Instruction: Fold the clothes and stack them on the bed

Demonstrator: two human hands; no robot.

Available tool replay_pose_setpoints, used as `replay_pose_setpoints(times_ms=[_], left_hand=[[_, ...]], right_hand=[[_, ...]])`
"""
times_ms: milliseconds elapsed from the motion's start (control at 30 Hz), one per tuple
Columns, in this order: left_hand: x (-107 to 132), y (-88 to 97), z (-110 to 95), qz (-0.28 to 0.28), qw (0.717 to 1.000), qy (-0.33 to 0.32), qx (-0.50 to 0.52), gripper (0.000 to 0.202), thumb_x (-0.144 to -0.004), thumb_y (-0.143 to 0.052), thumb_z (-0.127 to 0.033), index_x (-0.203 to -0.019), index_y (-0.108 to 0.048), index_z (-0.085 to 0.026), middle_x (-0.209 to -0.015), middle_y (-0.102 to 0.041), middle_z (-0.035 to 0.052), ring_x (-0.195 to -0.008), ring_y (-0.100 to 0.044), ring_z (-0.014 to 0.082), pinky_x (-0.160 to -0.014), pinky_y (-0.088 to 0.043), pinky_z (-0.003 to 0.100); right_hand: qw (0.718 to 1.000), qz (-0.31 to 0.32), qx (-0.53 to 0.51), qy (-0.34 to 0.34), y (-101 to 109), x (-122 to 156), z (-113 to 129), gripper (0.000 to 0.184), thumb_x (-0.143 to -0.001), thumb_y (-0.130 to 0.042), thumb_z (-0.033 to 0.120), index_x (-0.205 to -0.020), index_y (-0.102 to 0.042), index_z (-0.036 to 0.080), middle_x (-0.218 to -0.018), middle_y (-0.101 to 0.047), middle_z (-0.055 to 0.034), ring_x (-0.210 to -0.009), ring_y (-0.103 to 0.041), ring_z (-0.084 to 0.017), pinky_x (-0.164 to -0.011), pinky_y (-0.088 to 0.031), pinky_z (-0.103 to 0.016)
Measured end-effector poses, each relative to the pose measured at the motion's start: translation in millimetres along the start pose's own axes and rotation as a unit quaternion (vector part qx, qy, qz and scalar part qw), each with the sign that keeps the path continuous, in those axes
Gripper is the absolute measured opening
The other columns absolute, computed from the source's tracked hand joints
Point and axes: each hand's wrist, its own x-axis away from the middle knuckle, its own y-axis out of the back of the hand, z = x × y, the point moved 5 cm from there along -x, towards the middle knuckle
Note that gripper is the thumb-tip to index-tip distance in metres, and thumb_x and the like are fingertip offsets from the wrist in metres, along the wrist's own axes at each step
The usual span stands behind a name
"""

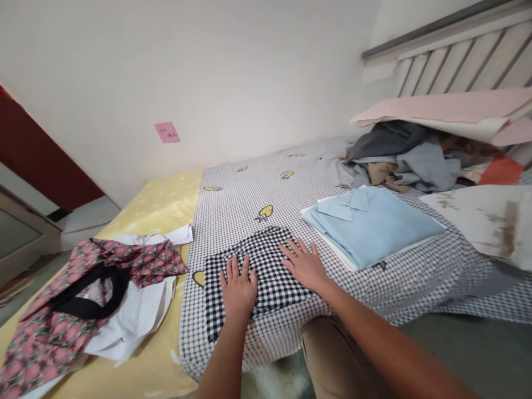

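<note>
A folded black-and-white gingham garment [266, 266] lies flat on the bed in front of me. My left hand [240, 288] rests palm down on its left part, fingers spread. On its right part lies my right hand [304, 263], also flat with the fingers apart. Neither hand grips the cloth. Just right of my right hand is a folded light blue collared shirt [369, 227], stacked on something white whose edges show beneath it.
A pink floral garment [54, 327] with a black band and white cloth [137, 316] lie on the yellow sheet [166, 194] at left. Rumpled clothes [415, 155] are heaped at the right, under a pink sheet-like piece [449, 108]. The checked bedsheet [249, 191] meets the wall behind.
</note>
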Motion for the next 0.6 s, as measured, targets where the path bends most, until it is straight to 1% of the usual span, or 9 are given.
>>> replay_pose_setpoints(times_ms=[133, 200, 267, 333, 400, 467, 500, 567, 600], left_hand=[[0.7, 2.8, -1.5, 0.001, 1.000, 0.000, 0.007, 0.059, -0.103, -0.031, -0.044, -0.160, -0.031, -0.029, -0.170, -0.022, 0.0100, -0.158, -0.017, 0.0322, -0.126, -0.019, 0.059], [1.2, 2.4, -1.1, -0.005, 1.000, 0.002, 0.015, 0.059, -0.103, -0.032, -0.044, -0.160, -0.033, -0.028, -0.170, -0.023, 0.0106, -0.157, -0.018, 0.0329, -0.126, -0.019, 0.059], [1.9, 0.9, -0.1, -0.013, 1.000, 0.004, 0.027, 0.059, -0.102, -0.033, -0.044, -0.159, -0.035, -0.028, -0.169, -0.024, 0.0108, -0.157, -0.019, 0.0339, -0.126, -0.018, 0.060], [2.5, -1.1, 0.7, -0.022, 0.999, 0.003, 0.039, 0.058, -0.102, -0.034, -0.043, -0.158, -0.037, -0.028, -0.169, -0.026, 0.0110, -0.157, -0.020, 0.0347, -0.126, -0.018, 0.060], [3.0, -2.8, 1.1, -0.026, 0.998, 0.001, 0.049, 0.058, -0.102, -0.035, -0.042, -0.158, -0.038, -0.028, -0.169, -0.027, 0.0108, -0.157, -0.019, 0.0350, -0.126, -0.018, 0.060], [3.4, -3.5, 1.1, -0.027, 0.998, 0.001, 0.059, 0.057, -0.101, -0.036, -0.042, -0.157, -0.039, -0.029, -0.169, -0.026, 0.0104, -0.157, -0.019, 0.0347, -0.126, -0.017, 0.060], [3.6, -3.5, 0.9, -0.027, 0.998, 0.001, 0.062, 0.057, -0.102, -0.036, -0.042, -0.157, -0.039, -0.029, -0.169, -0.025, 0.0103, -0.157, -0.019, 0.0345, -0.126, -0.017, 0.060], [4.4, -3.4, 0.5, -0.026, 0.998, 0.003, 0.065, 0.057, -0.102, -0.036, -0.042, -0.158, -0.038, -0.029, -0.169, -0.025, 0.0103, -0.157, -0.019, 0.0340, -0.126, -0.018, 0.060], [4.9, -3.4, 0.4, -0.027, 0.998, 0.004, 0.065, 0.057, -0.102, -0.036, -0.041, -0.158, -0.037, -0.030, -0.169, -0.025, 0.0102, -0.157, -0.020, 0.0339, -0.126, -0.018, 0.060]], right_hand=[[0.996, -0.077, 0.031, 0.021, 4.0, 39.5, -15.4, 0.055, -0.106, -0.023, 0.052, -0.157, -0.040, 0.039, -0.166, -0.034, 0.0027, -0.153, -0.027, -0.032, -0.121, -0.022, -0.067], [0.993, -0.110, 0.044, 0.031, 1.4, 58.6, -22.5, 0.052, -0.106, -0.028, 0.046, -0.156, -0.042, 0.038, -0.165, -0.038, 0.0013, -0.151, -0.031, -0.033, -0.120, -0.024, -0.067], [0.990, -0.128, 0.052, 0.032, -2.4, 76.0, -29.7, 0.051, -0.105, -0.032, 0.043, -0.155, -0.044, 0.038, -0.162, -0.042, 0.0005, -0.150, -0.035, -0.033, -0.118, -0.027, -0.066], [0.988, -0.146, 0.055, 0.008, -1.0, 89.6, -36.4, 0.050, -0.103, -0.035, 0.043, -0.150, -0.051, 0.039, -0.158, -0.049, -0.0005, -0.146, -0.041, -0.036, -0.115, -0.030, -0.068], [0.981, -0.182, 0.055, -0.027, 11.3, 97.2, -37.7, 0.050, -0.101, -0.036, 0.043, -0.146, -0.057, 0.037, -0.155, -0.053, -0.0041, -0.142, -0.044, -0.040, -0.112, -0.031, -0.071], [0.970, -0.233, 0.047, -0.042, 32.5, 95.9, -27.4, 0.051, -0.101, -0.035, 0.044, -0.145, -0.059, 0.036, -0.157, -0.050, -0.0066, -0.144, -0.041, -0.042, -0.114, -0.028, -0.072], [0.966, -0.253, 0.039, -0.034, 43.1, 90.9, -16.9, 0.051, -0.101, -0.034, 0.043, -0.146, -0.057, 0.036, -0.158, -0.047, -0.0061, -0.146, -0.038, -0.042, -0.116, -0.026, -0.071], [0.966, -0.257, 0.017, 0.008, 56.9, 71.6, 12.4, 0.052, -0.103, -0.031, 0.043, -0.150, -0.052, 0.038, -0.161, -0.044, -0.0028, -0.150, -0.033, -0.038, -0.119, -0.024, -0.068], [0.970, -0.240, 0.006, 0.033, 58.3, 58.7, 29.0, 0.052, -0.103, -0.030, 0.043, -0.152, -0.049, 0.039, -0.162, -0.042, -0.0015, -0.151, -0.031, -0.037, -0.119, -0.024, -0.067]])
